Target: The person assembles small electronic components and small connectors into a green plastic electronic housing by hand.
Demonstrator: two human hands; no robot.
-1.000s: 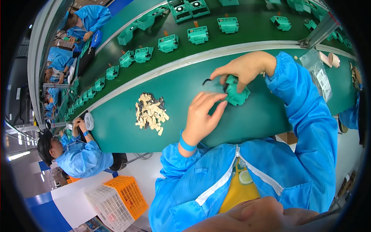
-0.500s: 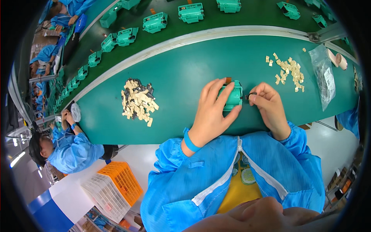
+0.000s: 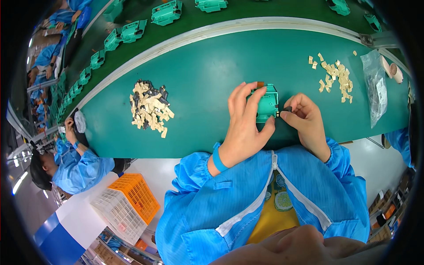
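A green plastic housing (image 3: 267, 105) rests near the front of the green table, with an orange-brown tab (image 3: 260, 84) at its far edge. My left hand (image 3: 244, 117) grips it from the left, fingers over the far side and thumb along the near edge. Close to the housing's right side, my right hand (image 3: 304, 117) pinches a small black piece (image 3: 287, 109) between thumb and fingertips. Whether that piece touches the housing I cannot tell.
A heap of cream and black small pieces (image 3: 149, 107) lies left; cream pieces (image 3: 338, 79) are scattered right, beside a clear plastic bag (image 3: 374, 88). Beyond a pale rail (image 3: 212, 29), a belt carries several green housings (image 3: 166, 13). Another person (image 3: 73, 161) sits at left.
The view has shifted slightly, and the belt housings appear further left. My right hand holds the black piece close by the housing's right edge. My left hand keeps its grip.
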